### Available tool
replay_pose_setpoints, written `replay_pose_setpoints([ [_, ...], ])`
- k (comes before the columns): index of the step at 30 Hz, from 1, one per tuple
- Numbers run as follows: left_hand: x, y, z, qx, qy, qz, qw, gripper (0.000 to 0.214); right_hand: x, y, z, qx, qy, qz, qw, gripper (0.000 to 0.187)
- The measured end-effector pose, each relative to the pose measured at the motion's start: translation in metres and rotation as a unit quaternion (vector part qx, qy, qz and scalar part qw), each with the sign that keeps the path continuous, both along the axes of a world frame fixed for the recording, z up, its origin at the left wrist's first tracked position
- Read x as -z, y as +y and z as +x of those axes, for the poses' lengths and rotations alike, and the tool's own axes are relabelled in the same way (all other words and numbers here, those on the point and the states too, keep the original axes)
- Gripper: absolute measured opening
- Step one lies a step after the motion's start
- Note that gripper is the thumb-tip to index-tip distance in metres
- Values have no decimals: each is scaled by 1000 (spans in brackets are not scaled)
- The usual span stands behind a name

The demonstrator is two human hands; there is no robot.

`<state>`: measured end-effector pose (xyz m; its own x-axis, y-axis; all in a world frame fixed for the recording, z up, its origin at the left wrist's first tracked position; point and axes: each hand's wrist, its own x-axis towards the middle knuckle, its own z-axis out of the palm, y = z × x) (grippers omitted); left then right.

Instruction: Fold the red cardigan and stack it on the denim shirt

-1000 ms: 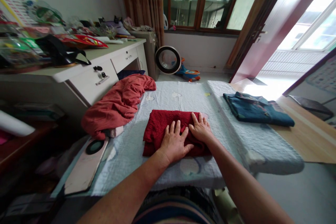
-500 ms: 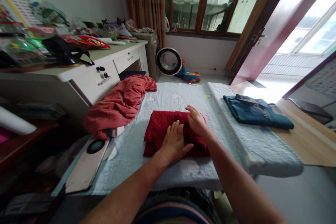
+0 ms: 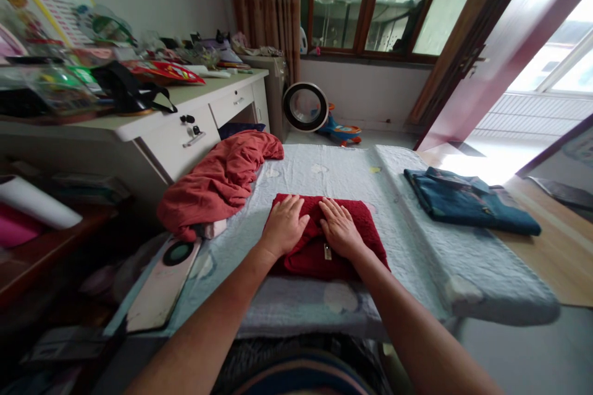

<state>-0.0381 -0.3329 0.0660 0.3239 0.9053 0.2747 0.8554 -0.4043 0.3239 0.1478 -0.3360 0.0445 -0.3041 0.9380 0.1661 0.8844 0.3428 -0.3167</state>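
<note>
A folded dark red garment (image 3: 365,228) lies on the pale blue quilt (image 3: 333,179) in front of me. Both my hands rest flat on top of it, fingers stretched out. My left hand (image 3: 283,224) presses its left half and my right hand (image 3: 339,228) lies beside it on the middle. A small pale label (image 3: 327,252) shows on the cloth between my wrists.
A crumpled orange-red garment (image 3: 217,179) lies at the quilt's left edge by the white desk (image 3: 185,129). A folded blue garment (image 3: 467,203) sits at the right. A pink board (image 3: 160,287) lies at the lower left. A round fan (image 3: 304,107) stands on the floor beyond.
The red garment has been folded over into a smaller bundle. Both hands moved left and now lie flat side by side on it. The view shifted slightly.
</note>
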Motion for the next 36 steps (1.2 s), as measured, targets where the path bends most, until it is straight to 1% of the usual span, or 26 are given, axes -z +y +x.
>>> replay_pose_setpoints([
  [3, 19, -1, 0, -10, 74, -45, 996, 56, 2, 0, -1, 0, -6, 2, 1000, 52],
  [6, 28, -5, 1, -45, 97, -70, 992, 63, 3, 0, -1, 0, -8, 3, 1000, 52],
  [9, 27, -6, 2, -80, 97, -106, 986, 68, 4, 0, -1, 0, -9, 5, 1000, 53],
  [12, 25, -6, 2, -92, 93, -126, 983, 70, 4, 0, -1, 2, -11, 4, 1000, 53],
  [17, 26, -5, -1, -93, 89, -125, 984, 70, 4, 0, -2, 3, -12, 2, 1000, 53],
  [19, 22, -5, 0, -95, 89, -124, 984, 70, 4, 1, -2, 5, -12, 2, 1000, 53],
  [21, 13, -3, 2, -101, 93, -101, 985, 65, 4, 0, -3, 8, -12, 3, 1000, 53],
  [23, 4, 2, 8, -94, 97, -48, 990, 55, 4, 0, -3, 9, -11, 3, 1000, 53],
  [25, -2, 10, 16, -53, 93, 3, 994, 45, 4, 0, -3, 9, -10, 4, 1000, 53],
  [27, -2, 19, 24, 11, 84, 14, 996, 43, 3, -1, -3, 9, -8, 4, 1000, 53],
  [29, 5, 27, 29, 55, 76, -11, 996, 45, 3, -1, -3, 10, -8, 4, 1000, 53],
  [30, 10, 29, 31, 61, 74, -26, 995, 46, 3, -1, -4, 11, -7, 3, 1000, 53],
  [32, 20, 31, 33, 55, 71, -41, 995, 49, 3, -1, -4, 12, -6, 0, 1000, 53],
  [36, 32, 28, 32, 19, 85, -37, 996, 53, 4, 0, -5, 16, -1, -3, 1000, 54],
])
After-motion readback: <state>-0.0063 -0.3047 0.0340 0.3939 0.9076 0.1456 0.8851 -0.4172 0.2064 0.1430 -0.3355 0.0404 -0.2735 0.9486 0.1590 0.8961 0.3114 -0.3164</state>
